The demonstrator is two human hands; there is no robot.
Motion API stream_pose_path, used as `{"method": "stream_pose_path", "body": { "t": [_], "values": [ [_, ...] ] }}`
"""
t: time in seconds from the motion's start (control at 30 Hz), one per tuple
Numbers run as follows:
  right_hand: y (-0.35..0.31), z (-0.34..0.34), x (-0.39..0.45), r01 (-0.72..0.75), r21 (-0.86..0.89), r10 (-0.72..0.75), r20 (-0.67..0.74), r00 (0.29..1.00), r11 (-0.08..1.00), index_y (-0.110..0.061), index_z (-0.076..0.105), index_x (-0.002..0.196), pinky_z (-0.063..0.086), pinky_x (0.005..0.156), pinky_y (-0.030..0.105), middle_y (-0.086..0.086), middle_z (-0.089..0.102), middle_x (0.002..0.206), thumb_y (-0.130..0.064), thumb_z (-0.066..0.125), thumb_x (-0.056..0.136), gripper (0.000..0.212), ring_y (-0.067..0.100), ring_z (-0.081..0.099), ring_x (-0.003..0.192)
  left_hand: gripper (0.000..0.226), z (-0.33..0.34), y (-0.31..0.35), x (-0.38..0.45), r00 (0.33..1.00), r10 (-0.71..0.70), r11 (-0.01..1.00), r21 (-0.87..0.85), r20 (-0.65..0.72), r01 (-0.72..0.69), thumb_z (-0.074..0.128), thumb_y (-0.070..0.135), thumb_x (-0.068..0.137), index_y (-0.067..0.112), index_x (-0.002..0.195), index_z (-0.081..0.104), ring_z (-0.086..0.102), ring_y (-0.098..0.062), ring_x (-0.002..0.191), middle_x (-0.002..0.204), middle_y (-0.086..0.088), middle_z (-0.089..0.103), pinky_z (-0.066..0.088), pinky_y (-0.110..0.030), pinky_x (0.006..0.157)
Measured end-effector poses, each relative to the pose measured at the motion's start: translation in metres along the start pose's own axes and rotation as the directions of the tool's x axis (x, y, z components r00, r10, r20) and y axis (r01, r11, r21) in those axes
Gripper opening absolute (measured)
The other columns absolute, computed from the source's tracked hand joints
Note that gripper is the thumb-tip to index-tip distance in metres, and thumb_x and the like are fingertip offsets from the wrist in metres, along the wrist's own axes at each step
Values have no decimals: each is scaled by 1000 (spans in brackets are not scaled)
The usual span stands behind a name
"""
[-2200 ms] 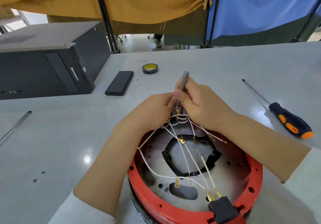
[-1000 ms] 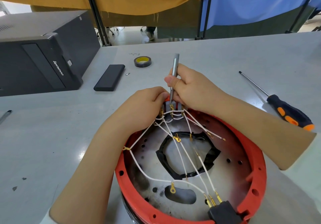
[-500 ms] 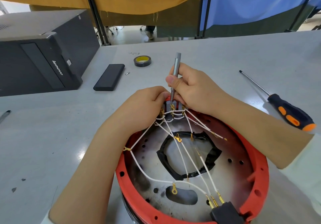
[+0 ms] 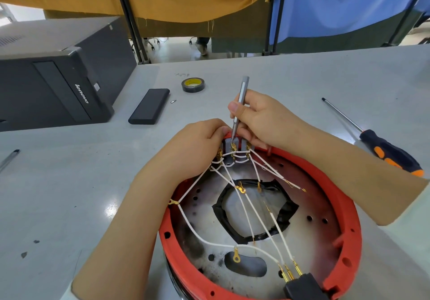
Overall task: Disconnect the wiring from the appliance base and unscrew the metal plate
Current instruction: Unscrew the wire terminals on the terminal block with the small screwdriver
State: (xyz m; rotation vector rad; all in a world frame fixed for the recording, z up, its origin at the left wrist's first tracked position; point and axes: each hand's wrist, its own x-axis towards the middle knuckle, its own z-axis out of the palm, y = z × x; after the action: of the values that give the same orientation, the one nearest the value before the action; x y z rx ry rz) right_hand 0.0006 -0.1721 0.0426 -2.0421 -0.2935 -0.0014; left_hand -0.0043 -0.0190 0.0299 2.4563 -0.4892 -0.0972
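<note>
We see a bright, evenly lit scene, with overhead light glinting off the bench (image 4: 115,209). Shadows stay soft, focus is sharp, and straight lines bow toward the edges.

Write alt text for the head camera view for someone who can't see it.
A person's right hand holds a slim grey screwdriver with its tip on a terminal block at the far rim of a red appliance base, while the left hand grips the block's left side. White wires cross the metal plate inside.
</note>
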Motion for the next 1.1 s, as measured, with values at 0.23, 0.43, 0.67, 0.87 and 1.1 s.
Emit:
{"method": "stream_pose_path", "body": {
  "t": [0.23,0.43,0.67,0.87,1.1],
  "values": [
    [9,-7,-17,78,54,-74,-79,994,996,-21,45,87,35,39,17,-3,53,45,-27,40,101,16,7,41,31,29,0,-2,0,1000,10,1000,-17,-2,-10,33,35,101,29,98,62,53,-3,74,77,12,58,37,-21,61],
    [12,-4,-20,100,45,-95,-101,990,994,-24,45,86,35,43,13,-3,56,47,-25,40,101,16,5,44,32,31,1,-2,0,1000,14,1000,-9,-4,-14,33,35,101,27,105,62,56,-8,81,85,9,62,41,-21,69],
    [16,-2,-19,123,10,-121,-91,988,992,-30,46,84,34,41,11,-1,60,51,-28,42,100,17,5,44,33,30,1,-3,0,1000,19,1000,-15,-12,-19,33,34,101,27,100,62,54,-4,79,81,11,60,39,-18,66],
    [17,-2,-19,138,-5,-138,-96,986,990,-34,46,83,34,42,12,-1,61,52,-30,43,99,16,6,45,34,29,1,-3,1,1000,24,1000,-9,-10,-24,33,35,101,28,98,62,53,-3,77,78,12,58,38,-18,63],
    [11,-4,-17,69,25,-67,-73,995,997,-22,48,86,38,40,19,2,61,50,-24,42,100,16,8,41,30,28,1,-2,1,1000,26,1000,5,-4,-26,32,34,101,30,94,59,50,-2,71,73,14,55,33,-19,58]
  ]
}}
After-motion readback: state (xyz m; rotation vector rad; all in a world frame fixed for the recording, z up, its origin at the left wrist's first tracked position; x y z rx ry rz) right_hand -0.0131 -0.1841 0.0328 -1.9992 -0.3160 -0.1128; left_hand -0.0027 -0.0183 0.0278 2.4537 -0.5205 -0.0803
